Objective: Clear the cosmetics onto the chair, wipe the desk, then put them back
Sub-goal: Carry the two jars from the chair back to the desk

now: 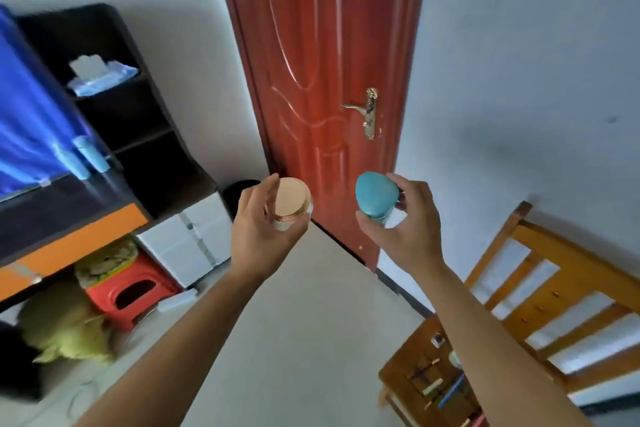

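Observation:
My left hand (258,218) grips a white jar with a rose-gold lid (291,199), held in mid-air in front of the door. My right hand (405,218) grips a jar with a teal lid (374,196) at the same height. A wooden chair (540,291) stands at the lower right; its seat (405,357) holds several small cosmetics, among them a blue stick (450,390) and a pale tube (433,386). The desk (76,236), dark with an orange front edge, is at the left. Two light-blue bottles (86,154) stand on it.
A red-brown door (322,62) with a brass handle (367,111) faces me. A dark shelf (114,80) with a tissue pack stands at the left. Under the desk are a red stool (131,291), a white box (187,239) and a yellow-green bag (65,322).

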